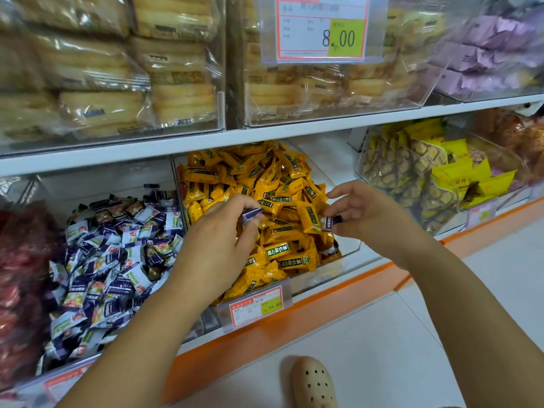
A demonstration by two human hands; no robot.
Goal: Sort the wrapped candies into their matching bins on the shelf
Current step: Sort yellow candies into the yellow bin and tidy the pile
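Note:
Both hands hover over the clear bin of orange-wrapped candies (282,187) on the lower shelf. My left hand (217,245) pinches a blue-and-white wrapped candy (251,214) between thumb and fingers. My right hand (362,212) pinches another blue-and-white wrapped candy (332,222) at its fingertips. To the left stands the bin of matching blue-and-white candies (112,254), piled high. One more blue-and-white wrapper (331,249) pokes out among the orange ones near the bin's right wall.
A bin of red-wrapped sweets (20,275) sits far left, and a bin of yellow packets (426,178) to the right. Packaged cakes (117,69) fill the upper shelf behind a price card (322,28). Orange shelf trim (323,298) and my beige shoe (313,384) lie below.

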